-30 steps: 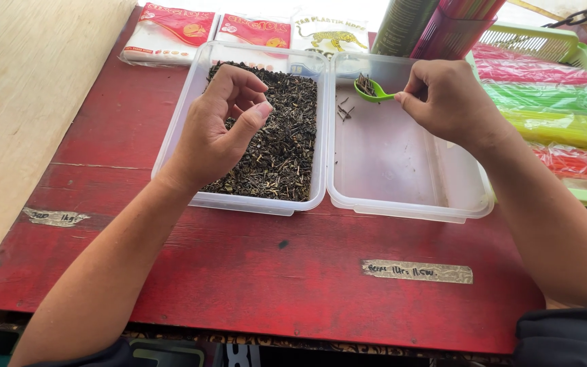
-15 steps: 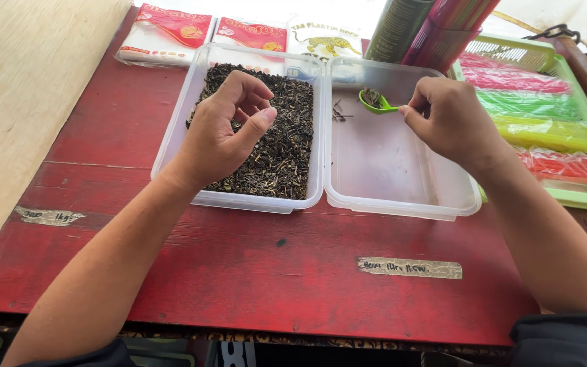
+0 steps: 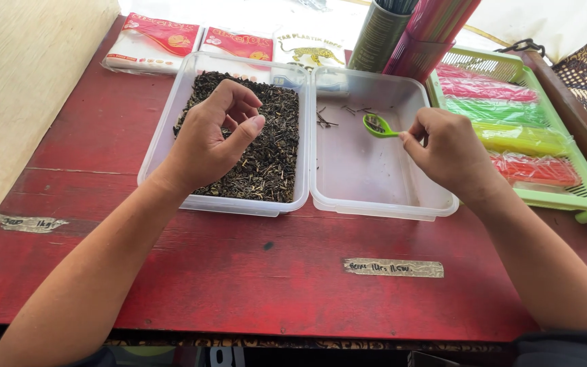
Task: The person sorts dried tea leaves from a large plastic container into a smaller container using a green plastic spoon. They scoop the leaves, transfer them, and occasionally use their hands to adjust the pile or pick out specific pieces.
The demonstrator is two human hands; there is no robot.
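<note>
Two clear plastic tubs stand side by side on a red table [image 3: 253,272]. The left tub [image 3: 164,146] is filled with dark dried leaves [image 3: 273,156]. My left hand [image 3: 212,139] hovers over the leaves, curled, thumb and fingertips close together; whether it pinches any leaves I cannot tell. The right tub [image 3: 375,204] is almost bare, with a few loose leaf bits [image 3: 326,121] near its far left corner. My right hand [image 3: 446,146] holds a small green spoon [image 3: 377,126] by its handle over that tub, with some leaf bits in the bowl.
A green basket [image 3: 582,197] with red, green and yellow packets sits at the right. Red-and-white packets [image 3: 154,41] lie behind the left tub. Rolled tubes [image 3: 409,34] stand behind the right tub. Tape labels [image 3: 393,268] stick to the table front.
The view has shifted slightly. My right hand with the green spoon has moved a little toward me over the right tub. My left hand stays curled over the leaves.
</note>
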